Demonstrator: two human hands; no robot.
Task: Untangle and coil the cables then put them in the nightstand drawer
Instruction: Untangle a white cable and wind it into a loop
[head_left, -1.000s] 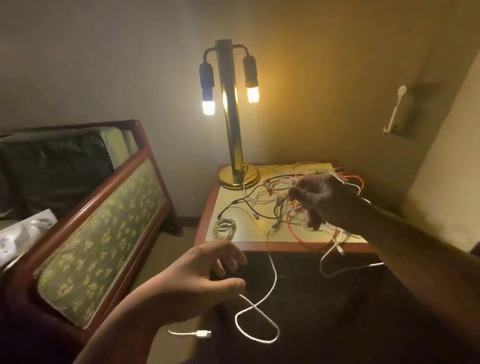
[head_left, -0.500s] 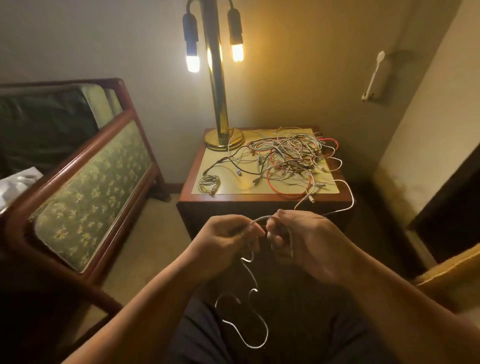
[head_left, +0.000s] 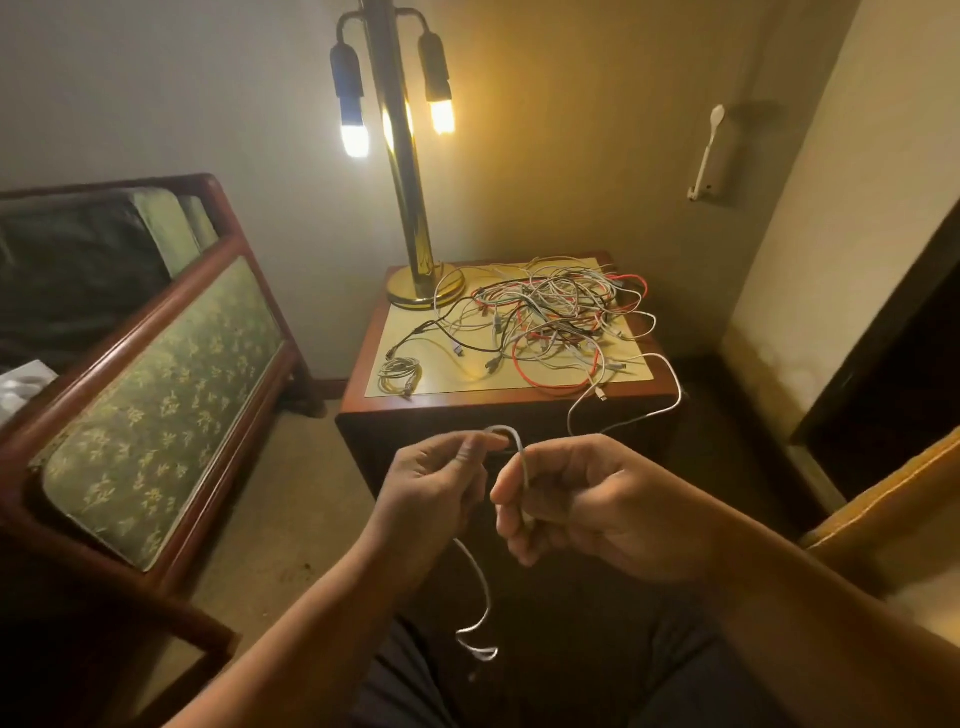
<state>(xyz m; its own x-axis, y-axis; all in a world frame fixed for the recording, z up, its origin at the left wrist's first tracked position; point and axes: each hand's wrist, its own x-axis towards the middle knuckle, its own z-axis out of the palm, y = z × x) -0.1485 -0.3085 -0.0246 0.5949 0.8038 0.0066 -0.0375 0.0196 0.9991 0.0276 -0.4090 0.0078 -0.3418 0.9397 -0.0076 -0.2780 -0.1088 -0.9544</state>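
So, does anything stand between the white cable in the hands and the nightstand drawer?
No object blocks the way. But the white cable, pinched by the left hand and right hand, appears to run over the nightstand edge into the tangled pile. Its front is too dark to show a drawer.

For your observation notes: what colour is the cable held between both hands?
The cable is white; head view shows it best.

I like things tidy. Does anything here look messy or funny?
Yes. The cables on the nightstand are one big tangle of red, black and white. A white cable hangs off the front edge to the left hand and right hand, which hold it. Only the small coil looks neat.
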